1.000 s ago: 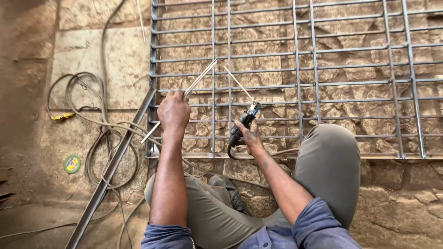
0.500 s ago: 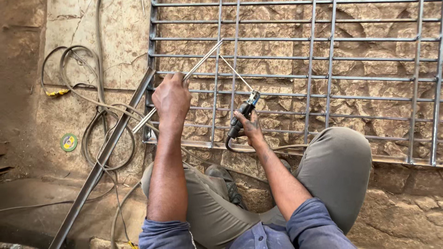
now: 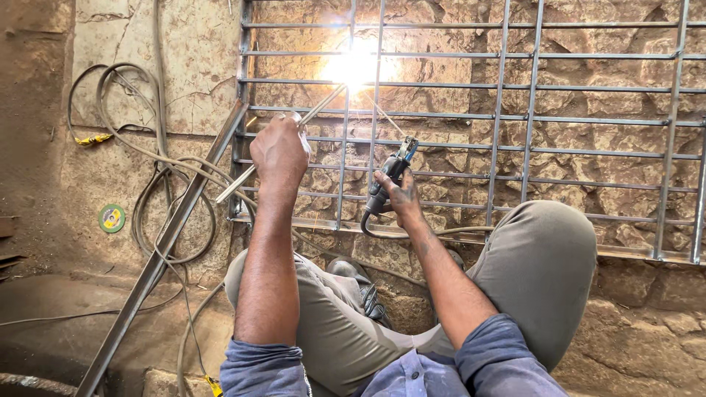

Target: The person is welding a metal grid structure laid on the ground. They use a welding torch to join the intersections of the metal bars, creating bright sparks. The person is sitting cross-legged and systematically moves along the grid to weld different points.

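Ground: you squat on a rough stone floor (image 3: 588,331), with worn concrete off to your left and no raised surface under the work.
Workpiece: a steel bar grille (image 3: 515,117) lies flat on the stones in front of your knees, its long bars crossed by thinner rods.
Arc: a bright white glare (image 3: 358,68) burns at one crossing near the far edge of the grille, so I judge the step in hand to be welding that joint.
Right hand: your right hand (image 3: 397,197) is closed around the electrode holder (image 3: 390,176), whose thin rod slants up toward the glare.
Left hand: your left hand (image 3: 279,153) is closed on a bundle of spare rods (image 3: 283,143), which lies slantwise over the left side of the grille with its far ends toward the arc.
Hands together: the two hands are apart, each gripping its own thing, both resting low over the near bars.
Beside you: a long steel strip (image 3: 158,261) leans diagonally off the grille's left corner; looped cables (image 3: 143,198) and a small green disc (image 3: 112,217) lie on the concrete further left.
Next move, as I judge it: keep the rod tip steady on the crossing, feed it in as it shortens, and keep your left hand's bundle clear of the glare.
Watch: the holder's cable (image 3: 419,234) trails across the near frame bar by your knee; whether it snags I cannot tell.
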